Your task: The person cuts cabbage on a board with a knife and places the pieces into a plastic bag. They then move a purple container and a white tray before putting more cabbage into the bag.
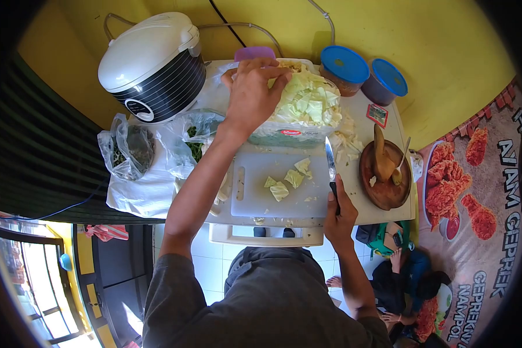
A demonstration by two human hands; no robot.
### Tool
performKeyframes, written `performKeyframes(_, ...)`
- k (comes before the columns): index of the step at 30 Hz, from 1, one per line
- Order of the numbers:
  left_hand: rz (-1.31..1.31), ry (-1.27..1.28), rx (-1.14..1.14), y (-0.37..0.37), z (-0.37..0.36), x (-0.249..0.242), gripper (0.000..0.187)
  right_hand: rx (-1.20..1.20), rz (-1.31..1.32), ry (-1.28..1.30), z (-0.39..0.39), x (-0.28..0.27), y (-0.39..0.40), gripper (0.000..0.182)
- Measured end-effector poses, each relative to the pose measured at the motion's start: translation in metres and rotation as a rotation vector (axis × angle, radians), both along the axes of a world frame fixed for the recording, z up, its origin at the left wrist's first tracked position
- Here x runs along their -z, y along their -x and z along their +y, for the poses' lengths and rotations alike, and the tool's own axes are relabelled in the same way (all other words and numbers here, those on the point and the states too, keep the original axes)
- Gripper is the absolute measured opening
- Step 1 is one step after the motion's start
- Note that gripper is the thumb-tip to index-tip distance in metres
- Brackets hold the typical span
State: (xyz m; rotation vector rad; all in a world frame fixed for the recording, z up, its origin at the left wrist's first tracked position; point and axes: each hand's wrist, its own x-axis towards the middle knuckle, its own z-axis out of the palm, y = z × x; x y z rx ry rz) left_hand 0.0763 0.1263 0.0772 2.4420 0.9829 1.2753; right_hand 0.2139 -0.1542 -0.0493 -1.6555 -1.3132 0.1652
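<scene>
My left hand point(253, 95) reaches over the back left of a clear plastic container point(290, 137) heaped with cut pale-green cabbage point(310, 101). Its fingers are spread and bent, with the tips partly hidden; nothing shows in them. My right hand point(340, 216) grips the black handle of a knife point(330, 162), whose blade points away from me beside the cutting board's right edge. On the white cutting board point(252, 174) lie a few cabbage pieces point(279, 191) and small scraps.
A rice cooker point(151, 64) stands at the back left, near plastic bags of greens point(130, 148). Blue-lidded tubs point(344, 62) sit at the back right. A stone mortar with a wooden pestle point(380, 156) is right of the knife. Another person point(409, 278) sits low at the right.
</scene>
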Motion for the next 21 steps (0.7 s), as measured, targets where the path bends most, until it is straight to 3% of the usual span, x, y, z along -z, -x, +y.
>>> performKeyframes(3,0.216,0.099,-0.087,0.0,-0.008,-0.003,0.019,-0.01,0.003,-0.001,0.001,0.002,0.0,0.048)
performKeyframes(6,0.255,-0.016,-0.137,-0.002,-0.01,0.002,0.021,-0.014,0.003,-0.018,0.002,0.003,0.0,0.048)
performKeyframes(9,0.059,-0.141,-0.154,-0.004,-0.014,0.002,0.022,-0.024,0.033,-0.001,0.001,0.001,0.001,0.047)
performKeyframes(12,-0.145,-0.232,-0.112,0.007,-0.031,-0.003,0.027,-0.015,0.04,0.001,0.0,0.0,0.001,0.047)
performKeyframes(15,-0.242,-0.112,0.238,0.031,-0.067,0.008,0.03,0.004,-0.019,-0.048,0.003,0.004,-0.001,0.048)
performKeyframes(18,-0.082,-0.164,0.186,0.046,-0.095,0.031,0.032,0.019,-0.052,-0.096,0.004,0.005,0.0,0.049)
performKeyframes(21,-0.026,-0.051,0.192,0.057,-0.101,0.059,0.028,0.031,-0.037,-0.127,0.006,0.006,0.002,0.049)
